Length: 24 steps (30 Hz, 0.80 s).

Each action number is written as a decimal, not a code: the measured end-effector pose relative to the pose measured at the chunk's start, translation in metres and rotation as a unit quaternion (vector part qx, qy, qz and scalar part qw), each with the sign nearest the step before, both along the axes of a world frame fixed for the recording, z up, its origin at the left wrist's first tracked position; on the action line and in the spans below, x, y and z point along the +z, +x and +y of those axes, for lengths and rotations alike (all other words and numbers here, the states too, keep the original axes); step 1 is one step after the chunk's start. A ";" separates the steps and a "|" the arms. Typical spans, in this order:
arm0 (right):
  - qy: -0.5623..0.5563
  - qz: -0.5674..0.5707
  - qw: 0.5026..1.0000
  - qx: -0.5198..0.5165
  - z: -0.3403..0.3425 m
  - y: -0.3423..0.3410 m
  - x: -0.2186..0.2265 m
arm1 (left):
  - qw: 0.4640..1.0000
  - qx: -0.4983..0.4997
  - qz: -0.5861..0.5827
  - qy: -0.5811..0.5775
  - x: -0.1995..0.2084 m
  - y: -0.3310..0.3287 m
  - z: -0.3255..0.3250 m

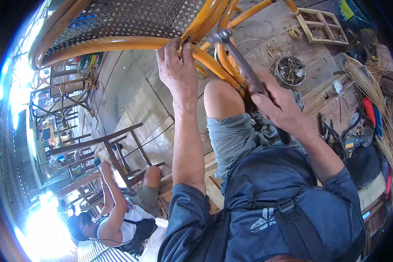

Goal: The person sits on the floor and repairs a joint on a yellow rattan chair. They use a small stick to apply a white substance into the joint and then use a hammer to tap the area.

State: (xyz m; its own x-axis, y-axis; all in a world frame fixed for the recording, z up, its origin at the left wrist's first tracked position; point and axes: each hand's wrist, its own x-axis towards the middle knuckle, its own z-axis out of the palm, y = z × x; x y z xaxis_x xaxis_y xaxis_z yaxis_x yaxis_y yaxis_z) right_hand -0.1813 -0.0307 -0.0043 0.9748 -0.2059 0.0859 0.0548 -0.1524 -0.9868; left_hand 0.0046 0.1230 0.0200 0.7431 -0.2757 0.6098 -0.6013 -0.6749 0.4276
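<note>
A hammer [243, 62] is gripped by its handle in my right hand [280, 107], its metal head raised just right of the joint. My left hand [177, 70] is at the joint of an orange-brown rattan chair frame [111, 44], thumb and fingertips pinched together against the pole. Something small and dark shows at the fingertips, too small to name. A woven cane panel [131, 19] fills the frame above my left hand. More curved poles of the frame run down beside my bare knee.
A round tin [290, 70] of small hardware stands on the wooden floor at right, near a wooden grid frame [323, 26]. Bundled cane strips [371, 87] and a power tool [353, 142] lie farther right. At lower left a person [118, 218] works by a dark wooden chair [105, 140].
</note>
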 end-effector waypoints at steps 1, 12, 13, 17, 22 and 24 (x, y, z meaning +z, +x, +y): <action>-0.006 -0.035 0.999 -0.003 0.007 0.011 -0.006 | 1.000 0.002 0.001 0.005 -0.001 0.001 0.002; 0.047 0.047 0.998 -0.010 0.021 0.044 -0.008 | 0.997 -0.040 -0.049 0.037 0.000 0.010 -0.003; 0.061 0.062 0.996 0.002 0.022 0.045 -0.011 | 0.997 -0.033 -0.054 0.046 0.000 0.011 -0.003; 0.087 0.044 0.995 -0.011 0.024 0.046 -0.010 | 0.997 -0.024 -0.056 0.056 0.001 0.011 -0.006; 0.105 -0.022 0.994 -0.022 0.023 0.045 -0.003 | 0.996 -0.043 -0.056 0.049 -0.001 0.015 0.000; 0.131 -0.032 0.990 -0.036 0.028 0.045 -0.001 | 0.996 -0.034 -0.058 0.060 -0.001 0.014 -0.001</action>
